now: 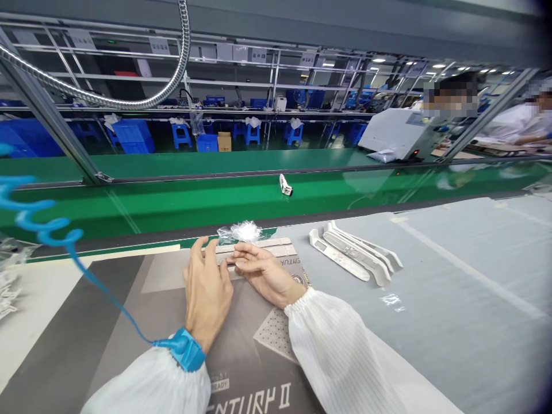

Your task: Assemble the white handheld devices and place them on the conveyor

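My left hand, with a blue wrist strap at its wrist, is over a dark printed sheet or box lettered "CENTURY II". Its fingers are bent but apart, and nothing shows in them. Close by on the right, my right hand has its thumb and fingers drawn together; whatever they pinch, if anything, is too small to make out. The fingertips of both hands nearly meet. Just beyond them lies a crumpled clear plastic wrap. Several long white plastic parts with bent ends rest to the right.
A green conveyor belt runs across beyond the table, carrying one small white part. A coiled blue cord leads to the wrist strap. Farther right are a white machine and people. Clear scraps lie on the grey mat.
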Available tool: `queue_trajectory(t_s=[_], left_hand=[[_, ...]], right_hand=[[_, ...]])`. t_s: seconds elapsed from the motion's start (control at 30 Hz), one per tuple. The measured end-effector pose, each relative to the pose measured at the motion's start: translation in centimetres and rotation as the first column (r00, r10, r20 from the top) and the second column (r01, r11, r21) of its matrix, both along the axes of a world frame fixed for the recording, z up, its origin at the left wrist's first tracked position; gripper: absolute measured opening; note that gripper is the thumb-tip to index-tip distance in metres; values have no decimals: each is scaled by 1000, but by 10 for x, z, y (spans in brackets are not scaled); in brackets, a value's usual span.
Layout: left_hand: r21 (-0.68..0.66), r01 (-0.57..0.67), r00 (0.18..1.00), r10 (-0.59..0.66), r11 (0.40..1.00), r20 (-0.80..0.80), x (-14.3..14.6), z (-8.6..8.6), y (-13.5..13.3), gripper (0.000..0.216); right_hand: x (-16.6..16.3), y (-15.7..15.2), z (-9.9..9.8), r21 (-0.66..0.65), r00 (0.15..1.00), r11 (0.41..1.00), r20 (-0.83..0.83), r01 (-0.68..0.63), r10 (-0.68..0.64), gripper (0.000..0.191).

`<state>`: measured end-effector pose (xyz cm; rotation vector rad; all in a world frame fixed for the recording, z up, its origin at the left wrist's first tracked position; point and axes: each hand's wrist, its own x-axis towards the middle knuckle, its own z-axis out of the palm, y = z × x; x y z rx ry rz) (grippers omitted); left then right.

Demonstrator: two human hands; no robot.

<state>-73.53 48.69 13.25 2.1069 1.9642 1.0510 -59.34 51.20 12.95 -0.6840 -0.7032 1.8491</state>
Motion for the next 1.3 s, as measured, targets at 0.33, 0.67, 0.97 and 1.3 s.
queue_trajectory(t_s=[0.33, 0.67, 0.97, 1.3], left_hand=[[-59, 118, 992, -115, 991, 55, -3, -3, 5, 37], [-33, 139, 990, -137, 990, 43, -4, -4, 7, 35], [38, 127, 991, -128, 991, 40, -2, -5, 5, 33], [60, 127, 986, -132, 990, 98, -2, -1, 3, 35]], right_hand=[[0, 0, -3, 19, 1000, 1000, -3, -22, 22, 39], [1, 0, -4, 42, 1000, 999, 2, -29, 29, 39], [1, 0, -4, 48, 1000, 998, 1, -28, 28, 39], [0, 0, -3, 42, 1000, 999, 23, -22, 21, 38]])
